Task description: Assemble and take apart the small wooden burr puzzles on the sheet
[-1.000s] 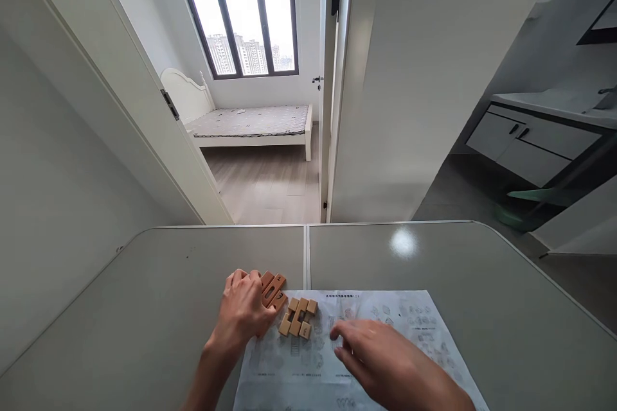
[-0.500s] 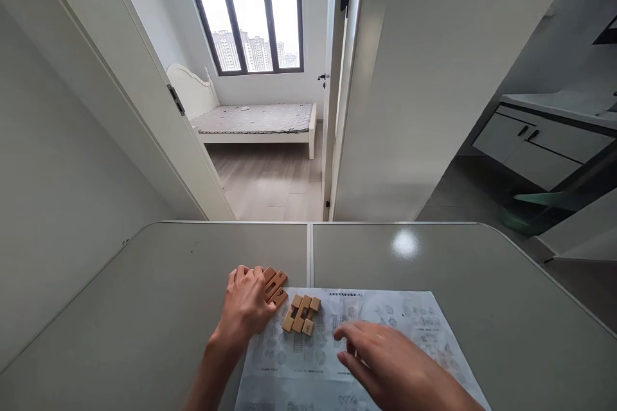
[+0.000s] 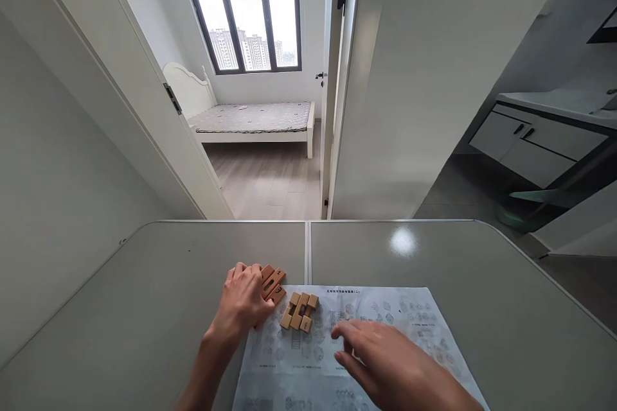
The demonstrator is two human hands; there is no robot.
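Note:
My left hand (image 3: 242,302) lies curled over a group of darker wooden puzzle pieces (image 3: 272,282) at the top left corner of a printed sheet (image 3: 385,327). Its fingers cover part of them. Just right of it, a cluster of lighter wooden blocks (image 3: 299,311) sits joined together on the sheet. My right hand (image 3: 385,359) hovers low over the sheet with fingers stretched out toward the lighter blocks, holding nothing.
The grey table (image 3: 144,308) has a seam (image 3: 306,250) down its middle and rounded far corners. Beyond it an open doorway shows a bed (image 3: 250,122) under a window. A cabinet (image 3: 535,141) stands at the right.
Both hands stay where they were. Only the view has shifted slightly.

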